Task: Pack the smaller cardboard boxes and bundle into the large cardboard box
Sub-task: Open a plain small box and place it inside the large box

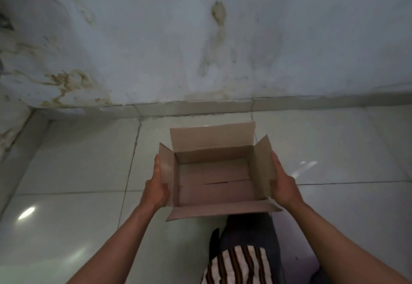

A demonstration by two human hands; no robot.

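Observation:
A large brown cardboard box (214, 181) stands on the pale tiled floor with all its top flaps folded outward, and nothing lies inside it. My left hand (157, 185) presses flat against the box's left side flap. On the opposite side, my right hand (283, 185) grips the right flap and wall. Both hands hold the box between them. No smaller boxes or bundle are in view.
A stained, peeling white wall (200, 38) rises just behind the box, with a skirting strip (196, 107) at its foot. My leg in dark trousers (249, 234) and a striped cloth (238, 266) lie below the box. Tiled floor (78, 172) spreads on both sides.

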